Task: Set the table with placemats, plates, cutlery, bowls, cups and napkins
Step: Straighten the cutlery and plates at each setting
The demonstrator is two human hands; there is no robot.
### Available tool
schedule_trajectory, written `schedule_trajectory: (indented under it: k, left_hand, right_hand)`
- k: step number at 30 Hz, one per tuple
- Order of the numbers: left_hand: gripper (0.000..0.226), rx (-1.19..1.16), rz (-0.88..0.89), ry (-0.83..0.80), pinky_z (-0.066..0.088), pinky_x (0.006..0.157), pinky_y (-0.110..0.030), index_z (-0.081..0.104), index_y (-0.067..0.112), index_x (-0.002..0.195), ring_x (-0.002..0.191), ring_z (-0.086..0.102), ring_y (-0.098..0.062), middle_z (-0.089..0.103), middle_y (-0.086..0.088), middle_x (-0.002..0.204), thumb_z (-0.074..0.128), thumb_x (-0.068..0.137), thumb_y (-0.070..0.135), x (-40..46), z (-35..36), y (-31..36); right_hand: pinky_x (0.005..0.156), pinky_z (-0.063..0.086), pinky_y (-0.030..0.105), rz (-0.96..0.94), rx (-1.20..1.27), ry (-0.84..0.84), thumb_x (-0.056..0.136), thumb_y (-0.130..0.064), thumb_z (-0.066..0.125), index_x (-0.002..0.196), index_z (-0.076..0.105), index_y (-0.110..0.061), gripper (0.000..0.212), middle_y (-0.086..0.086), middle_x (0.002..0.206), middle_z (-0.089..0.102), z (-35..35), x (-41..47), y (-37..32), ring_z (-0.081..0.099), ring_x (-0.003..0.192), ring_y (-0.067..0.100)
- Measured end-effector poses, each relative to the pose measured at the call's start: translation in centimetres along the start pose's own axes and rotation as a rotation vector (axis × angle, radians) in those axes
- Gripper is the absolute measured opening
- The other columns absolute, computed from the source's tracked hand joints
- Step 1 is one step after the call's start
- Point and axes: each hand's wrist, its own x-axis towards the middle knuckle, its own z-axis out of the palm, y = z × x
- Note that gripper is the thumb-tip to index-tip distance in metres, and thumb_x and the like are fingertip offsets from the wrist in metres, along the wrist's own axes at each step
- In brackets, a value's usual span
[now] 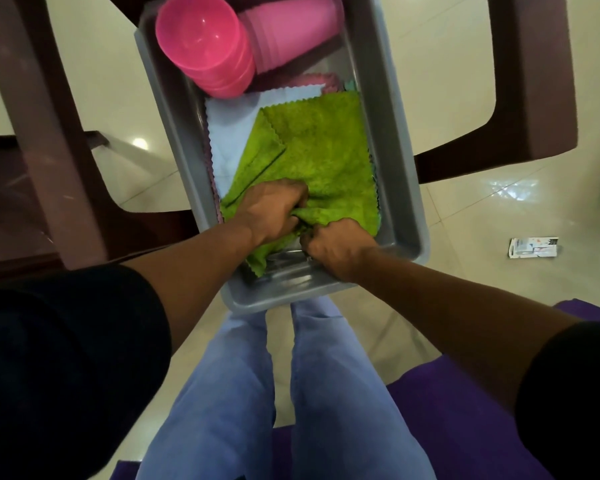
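— Green napkin [312, 147]? Lying on top of the stack in the near half of the grey bin [395, 168], over a white cloth [229, 133].

— Held how? Left hand [271, 209] bunched into its near edge, fingers curled in the pile; right hand [333, 247] pinching the same edge just beside.

— Handling? Probably light, soft, floppy; no risk of breaking, likely to drape and drag the cloth beneath.

— Best hold? Near edge or a corner, lifting straight up, clear of the pink bowls [205, 46] and cups [291, 29] at the far end.
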Motion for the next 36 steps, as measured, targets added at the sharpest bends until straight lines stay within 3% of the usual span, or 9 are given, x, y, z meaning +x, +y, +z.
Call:
schedule_trajectory:
  k: [6, 10, 14, 21, 26, 36]
  left_hand:
    - [0.029, -0.029, -0.019, 0.01, 0.052, 0.079, -0.037, 0.061, 0.027, 0.104, 0.101, 0.063, -0.032, 0.067, -0.002, 0.109, 0.069, 0.076, 0.026, 0.3, 0.3, -0.3]
    - [0.029, -0.034, -0.019, 0.022, 0.05, 0.078, -0.036, 0.06, 0.028, 0.105, 0.101, 0.062, -0.031, 0.067, -0.001, 0.109, 0.069, 0.077, 0.026, 0.3, 0.4, -0.4]
    - [0.029, -0.039, -0.025, 0.015, 0.052, 0.081, -0.038, 0.061, 0.027, 0.106, 0.102, 0.062, -0.031, 0.067, -0.002, 0.109, 0.069, 0.078, 0.026, 0.3, 0.3, -0.5]
    - [0.026, -0.042, -0.025, 0.021, 0.052, 0.084, -0.039, 0.062, 0.026, 0.105, 0.103, 0.062, -0.03, 0.067, -0.001, 0.109, 0.068, 0.08, 0.025, 0.3, 0.0, -0.3]
    - [0.028, -0.047, -0.024, 0.03, 0.052, 0.084, -0.04, 0.062, 0.026, 0.107, 0.104, 0.062, -0.03, 0.068, -0.001, 0.111, 0.069, 0.079, 0.025, 0.2, -0.1, -0.5]
    - [0.03, -0.057, -0.057, 0.025, 0.05, 0.081, -0.037, 0.061, 0.027, 0.108, 0.105, 0.061, -0.031, 0.066, -0.002, 0.112, 0.069, 0.08, 0.023, 0.0, 0.2, -0.6]
  right_hand:
    - [0.068, 0.042, 0.036, 0.051, 0.044, -0.017, 0.099, -0.013, 0.05, 0.11, 0.069, -0.019, 0.023, 0.005, 0.113, 0.072, 0.3, 0.4, -0.7, 0.071, 0.098, 0.033]
    - [0.068, 0.041, 0.036, 0.088, 0.056, -0.009, 0.1, -0.011, 0.048, 0.113, 0.069, -0.02, 0.026, 0.006, 0.12, 0.066, 0.3, 0.8, -0.9, 0.07, 0.102, 0.032]
    - [0.068, 0.041, 0.033, 0.072, 0.047, -0.014, 0.099, -0.012, 0.052, 0.104, 0.072, -0.022, 0.022, 0.0, 0.108, 0.074, 0.0, 1.3, -1.1, 0.072, 0.098, 0.029]
    - [0.067, 0.04, 0.033, 0.106, 0.083, 0.022, 0.1, -0.014, 0.052, 0.114, 0.064, -0.02, 0.019, 0.003, 0.111, 0.074, 0.4, 1.1, -0.7, 0.072, 0.1, 0.031]
    - [0.069, 0.04, 0.033, 0.107, 0.08, -0.009, 0.096, -0.014, 0.057, 0.102, 0.07, -0.022, 0.017, 0.001, 0.108, 0.075, 0.6, 1.4, -0.6, 0.072, 0.1, 0.029]
    - [0.069, 0.039, 0.032, 0.124, 0.023, 0.034, 0.098, -0.016, 0.053, 0.104, 0.07, -0.023, 0.019, -0.001, 0.105, 0.074, 1.6, 1.9, -1.0, 0.07, 0.101, 0.026]
